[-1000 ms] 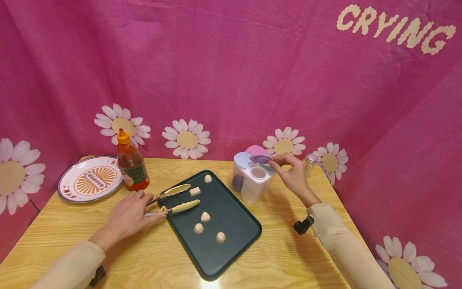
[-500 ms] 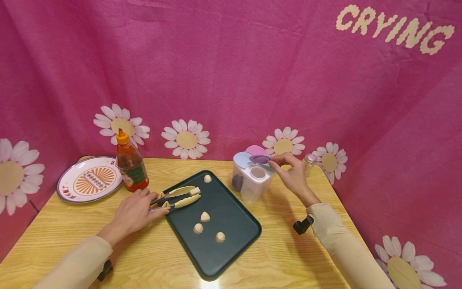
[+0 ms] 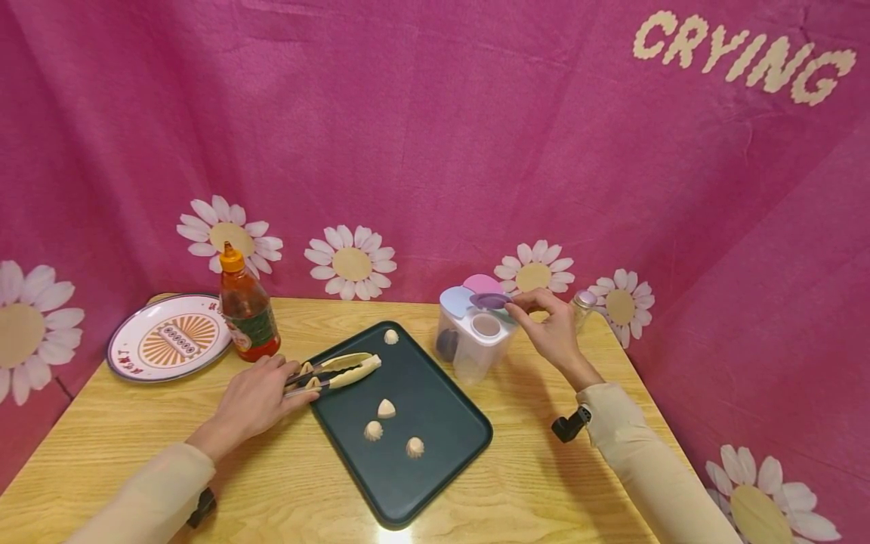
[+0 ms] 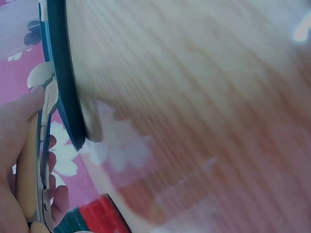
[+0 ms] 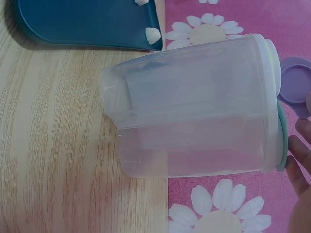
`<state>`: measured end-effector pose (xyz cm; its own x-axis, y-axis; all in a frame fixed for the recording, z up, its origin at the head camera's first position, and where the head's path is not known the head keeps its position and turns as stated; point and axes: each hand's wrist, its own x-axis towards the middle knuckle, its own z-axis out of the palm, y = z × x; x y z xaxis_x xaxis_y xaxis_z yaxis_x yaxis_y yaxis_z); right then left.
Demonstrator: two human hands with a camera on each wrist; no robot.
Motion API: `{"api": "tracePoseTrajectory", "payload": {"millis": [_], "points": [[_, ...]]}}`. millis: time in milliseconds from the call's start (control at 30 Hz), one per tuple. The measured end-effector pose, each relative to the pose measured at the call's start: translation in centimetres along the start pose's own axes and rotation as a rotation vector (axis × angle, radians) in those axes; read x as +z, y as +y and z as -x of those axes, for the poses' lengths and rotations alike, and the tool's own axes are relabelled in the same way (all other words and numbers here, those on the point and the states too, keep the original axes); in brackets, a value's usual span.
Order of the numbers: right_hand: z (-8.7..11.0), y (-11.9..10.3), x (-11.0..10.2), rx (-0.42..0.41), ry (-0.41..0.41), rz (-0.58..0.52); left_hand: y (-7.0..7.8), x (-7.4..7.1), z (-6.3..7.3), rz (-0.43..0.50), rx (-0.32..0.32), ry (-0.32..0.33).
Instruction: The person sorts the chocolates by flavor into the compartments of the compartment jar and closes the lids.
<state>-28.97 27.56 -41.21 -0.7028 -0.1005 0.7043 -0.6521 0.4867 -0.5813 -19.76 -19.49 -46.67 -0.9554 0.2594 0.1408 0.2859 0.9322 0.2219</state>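
My left hand [image 3: 248, 404] grips a pair of tongs [image 3: 350, 375] with cream tips, which reach over the dark tray [image 3: 445, 453]. Between the tips is a small pale block [image 3: 376, 360]. In the left wrist view, thumb and fingers wrap round the tongs' handles [image 4: 29, 174]. With thumb and fingertips, my right hand [image 3: 553, 336] pinches the raised purple lid [image 3: 491, 301] of a clear, several-part container [image 3: 479, 359]. Under that lid a round opening [image 3: 485, 326] shows. The right wrist view shows the purple lid [image 5: 295, 83] swung up from the container's [image 5: 194, 102] top.
Several pale, sweet-like pieces lie on the tray, among them a fluted one [image 3: 415, 447] and a triangular one [image 3: 386, 409]. A red sauce bottle [image 3: 250, 310] and an oval plate [image 3: 146, 340] stand back left. A small shaker [image 3: 583, 306] is behind my right hand.
The left hand moved slightly right and the tongs' tips came together on the pale block. The right hand and the purple lid stayed where they were.
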Motion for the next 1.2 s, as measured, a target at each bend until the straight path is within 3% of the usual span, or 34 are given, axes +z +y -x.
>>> {"api": "tracePoseTrajectory", "payload": {"millis": [233,667,800,1033,1200], "points": [[-0.1,-0.1,-0.1,-0.019,-0.003,-0.023,1.3,-1.1,-0.6,0.031,0.009,0.016],[-0.1,-0.1,-0.1,-0.025,-0.001,-0.009,6.3,-4.3,-2.0,0.059,0.083,0.093],[-0.1,-0.1,-0.2,-0.017,-0.015,-0.014,7.5,-4.9,-2.7,0.049,0.134,0.132],[-0.2,-3.6,-0.2,-0.026,-0.009,-0.019,9.7,-5.9,-4.3,0.015,0.211,0.185],[-0.3,-3.6,-0.2,-0.041,-0.005,-0.026,11.3,-6.4,-5.6,0.012,0.252,0.196]]}}
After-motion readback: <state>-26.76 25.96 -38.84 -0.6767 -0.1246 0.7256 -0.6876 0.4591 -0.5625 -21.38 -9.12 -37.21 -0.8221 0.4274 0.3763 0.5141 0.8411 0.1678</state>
